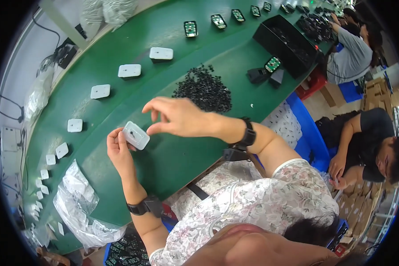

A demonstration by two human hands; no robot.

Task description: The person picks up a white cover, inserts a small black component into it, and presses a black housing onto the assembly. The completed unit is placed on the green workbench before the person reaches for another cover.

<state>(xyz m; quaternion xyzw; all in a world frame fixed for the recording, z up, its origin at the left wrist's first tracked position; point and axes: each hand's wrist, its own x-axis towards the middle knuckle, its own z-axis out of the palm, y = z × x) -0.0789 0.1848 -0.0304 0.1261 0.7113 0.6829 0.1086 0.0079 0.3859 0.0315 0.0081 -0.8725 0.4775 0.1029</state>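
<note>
My left hand [119, 148] is closed on the edge of a small white plastic housing [140, 138] with rounded corners, tilted so its face shows a small dark mark near the middle. Just to the right, my right hand [177, 117] hovers with thumb and fingers apart. Its thumb tip is close to the housing's right edge; no object shows between the fingers. Beyond that hand, a heap of small black parts [204, 88] lies on the green table [177, 164].
White-topped units [129, 71] stand in a curved row along the far left. Black housings with green circuit boards [190, 29] continue it rightward. A black bin [286, 44] is at the right; a clear plastic bag [77, 204] lies at the left. Other people [350, 53] sit at the right.
</note>
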